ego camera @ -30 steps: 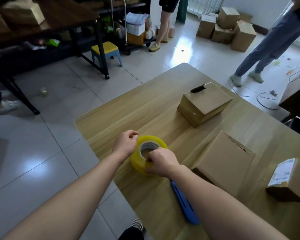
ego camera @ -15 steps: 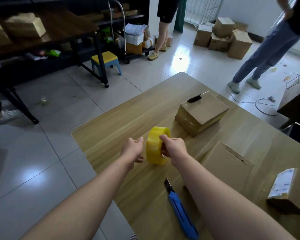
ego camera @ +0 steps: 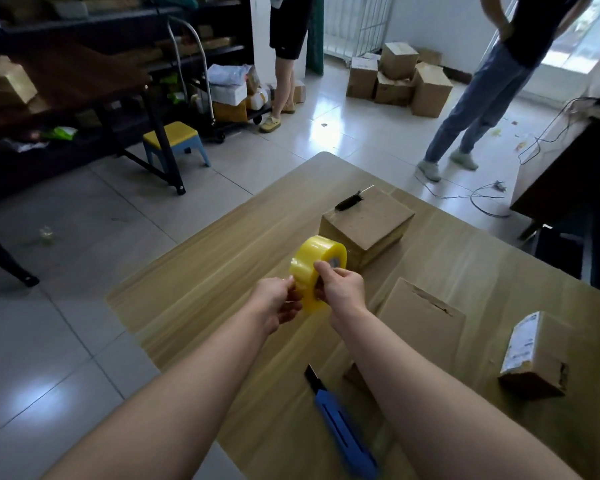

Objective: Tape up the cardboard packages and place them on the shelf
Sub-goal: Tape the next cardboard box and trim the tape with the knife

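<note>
The right hand [ego camera: 343, 292] grips the yellow roll of packing tape [ego camera: 317, 271] on edge above the wooden counter [ego camera: 201, 271]; the left hand [ego camera: 278, 301] pinches its rim, likely seeking the loose end.

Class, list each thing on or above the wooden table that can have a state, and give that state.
Yellow roll of packing tape: held on edge above table by left hand and right hand.
Blue utility knife: lying flat, blade out.
Flat cardboard package: flap seam untaped.
Labelled cardboard box: closed.
</note>
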`<state>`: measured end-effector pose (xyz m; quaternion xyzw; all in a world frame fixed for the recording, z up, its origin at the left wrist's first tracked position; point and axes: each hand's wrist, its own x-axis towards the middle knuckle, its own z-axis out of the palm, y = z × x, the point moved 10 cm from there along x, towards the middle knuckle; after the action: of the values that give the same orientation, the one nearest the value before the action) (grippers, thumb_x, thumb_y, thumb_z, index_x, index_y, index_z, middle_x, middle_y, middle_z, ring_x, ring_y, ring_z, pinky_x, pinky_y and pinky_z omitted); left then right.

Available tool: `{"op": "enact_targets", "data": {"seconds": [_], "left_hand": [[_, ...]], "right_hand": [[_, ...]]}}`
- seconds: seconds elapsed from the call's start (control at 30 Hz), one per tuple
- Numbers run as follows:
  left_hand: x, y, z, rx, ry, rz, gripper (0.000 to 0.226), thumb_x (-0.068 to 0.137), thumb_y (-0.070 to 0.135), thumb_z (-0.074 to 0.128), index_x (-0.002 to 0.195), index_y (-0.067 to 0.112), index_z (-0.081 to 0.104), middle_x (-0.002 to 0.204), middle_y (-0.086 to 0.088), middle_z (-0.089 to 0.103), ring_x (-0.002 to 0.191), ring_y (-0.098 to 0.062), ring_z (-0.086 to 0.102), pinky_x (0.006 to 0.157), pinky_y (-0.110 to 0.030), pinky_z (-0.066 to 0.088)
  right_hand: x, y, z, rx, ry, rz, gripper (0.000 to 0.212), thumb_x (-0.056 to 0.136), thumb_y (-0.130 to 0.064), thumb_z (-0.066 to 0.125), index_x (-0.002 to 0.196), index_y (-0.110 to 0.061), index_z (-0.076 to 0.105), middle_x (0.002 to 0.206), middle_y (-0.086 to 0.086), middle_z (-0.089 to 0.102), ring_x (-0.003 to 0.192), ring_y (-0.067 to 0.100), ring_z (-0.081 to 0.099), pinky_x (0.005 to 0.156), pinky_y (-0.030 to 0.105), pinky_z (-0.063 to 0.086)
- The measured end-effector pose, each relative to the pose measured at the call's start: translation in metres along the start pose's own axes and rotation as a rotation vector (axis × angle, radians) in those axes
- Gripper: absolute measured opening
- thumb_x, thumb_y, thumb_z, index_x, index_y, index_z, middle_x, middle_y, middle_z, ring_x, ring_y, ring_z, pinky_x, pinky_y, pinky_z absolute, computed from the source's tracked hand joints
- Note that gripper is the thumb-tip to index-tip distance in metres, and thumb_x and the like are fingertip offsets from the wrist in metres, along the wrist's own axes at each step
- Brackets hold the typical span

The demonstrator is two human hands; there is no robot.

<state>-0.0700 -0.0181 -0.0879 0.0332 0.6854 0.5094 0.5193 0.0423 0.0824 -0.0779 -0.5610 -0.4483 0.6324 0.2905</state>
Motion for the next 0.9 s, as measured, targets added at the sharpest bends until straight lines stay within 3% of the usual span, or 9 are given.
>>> {"op": "enact_targets", "data": {"seconds": [0.13,0.27,0.37,0.47,0.63,0.7,0.77,0.87,0.9], "left_hand": [[-0.001,0.029,0.014,0.058,0.007,0.210,0.028,0.100,0.017,0.049,0.072,0.016,0.046,0.066,-0.007,0.052,0.050,-0.017,0.048,0.043,-0.021,0.042],[-0.018,0.064,0.038,0.193,-0.043,0.440,0.032,0.098,0.014,0.051,0.067,0.016,0.043,0.063,-0.005,0.048,0.053,-0.017,0.046,0.051,-0.026,0.040],[-0.031,0.086,0.062,0.284,-0.151,0.534,0.030,0.098,0.012,0.050,0.068,0.015,0.045,0.063,-0.003,0.048,0.056,-0.016,0.046,0.053,-0.025,0.042],[-0.039,0.099,0.088,0.356,-0.263,0.570,0.029,0.099,0.010,0.048,0.071,0.014,0.046,0.067,-0.006,0.047,0.059,-0.015,0.047,0.057,-0.027,0.043],[-0.035,0.099,0.122,0.347,-0.264,0.538,0.027,0.100,0.011,0.047,0.073,0.013,0.045,0.073,-0.013,0.053,0.063,-0.022,0.054,0.060,-0.034,0.052],[-0.035,0.100,0.135,0.331,-0.238,0.539,0.028,0.098,0.013,0.048,0.071,0.014,0.044,0.070,-0.011,0.053,0.061,-0.025,0.054,0.064,-0.044,0.052],[-0.039,0.107,0.149,0.343,-0.227,0.576,0.027,0.096,0.017,0.050,0.070,0.016,0.044,0.068,-0.011,0.052,0.061,-0.025,0.054,0.062,-0.049,0.050],[-0.045,0.123,0.165,0.414,-0.184,0.647,0.028,0.095,0.020,0.052,0.068,0.018,0.045,0.070,-0.010,0.051,0.068,-0.027,0.057,0.066,-0.052,0.055],[-0.045,0.127,0.168,0.448,-0.163,0.675,0.029,0.094,0.021,0.053,0.066,0.018,0.046,0.069,-0.009,0.052,0.071,-0.030,0.058,0.070,-0.054,0.057]], "right_hand": [[-0.004,-0.010,-0.013,0.103,0.017,0.016,0.022,0.082,-0.025,0.073,0.071,-0.009,0.063,0.069,0.007,0.056,0.067,0.023,0.054,0.067,0.038,0.047],[-0.005,-0.023,-0.029,0.282,0.032,0.040,0.016,0.083,-0.022,0.072,0.084,-0.010,0.062,0.074,0.008,0.055,0.066,0.021,0.053,0.060,0.032,0.044],[-0.006,-0.034,-0.035,0.555,-0.051,0.080,0.054,0.073,-0.036,0.079,0.116,-0.008,0.062,0.106,0.015,0.069,0.094,0.030,0.067,0.066,0.033,0.053],[-0.010,-0.055,-0.044,0.676,-0.163,0.093,0.086,0.060,-0.052,0.076,0.131,-0.008,0.055,0.126,0.015,0.065,0.111,0.032,0.063,0.072,0.038,0.055],[-0.007,-0.079,-0.086,0.636,-0.045,-0.061,0.087,0.062,-0.039,0.082,0.137,-0.009,0.049,0.123,0.014,0.064,0.105,0.030,0.064,0.067,0.036,0.056],[-0.009,-0.088,-0.104,0.526,0.022,-0.119,0.093,0.055,-0.045,0.087,0.134,-0.011,0.051,0.118,0.010,0.066,0.105,0.028,0.064,0.074,0.037,0.054],[-0.011,-0.094,-0.121,0.464,0.035,-0.149,0.076,0.061,-0.047,0.083,0.123,-0.010,0.060,0.102,0.004,0.069,0.093,0.020,0.066,0.074,0.033,0.052],[-0.016,-0.098,-0.136,0.387,-0.032,-0.139,0.008,0.087,-0.020,0.071,0.084,-0.014,0.067,0.072,-0.002,0.067,0.071,0.013,0.065,0.066,0.027,0.051],[-0.015,-0.096,-0.145,0.305,-0.009,-0.145,0.014,0.088,-0.011,0.066,0.075,-0.016,0.065,0.069,-0.001,0.065,0.072,0.017,0.064,0.065,0.029,0.051]]}}
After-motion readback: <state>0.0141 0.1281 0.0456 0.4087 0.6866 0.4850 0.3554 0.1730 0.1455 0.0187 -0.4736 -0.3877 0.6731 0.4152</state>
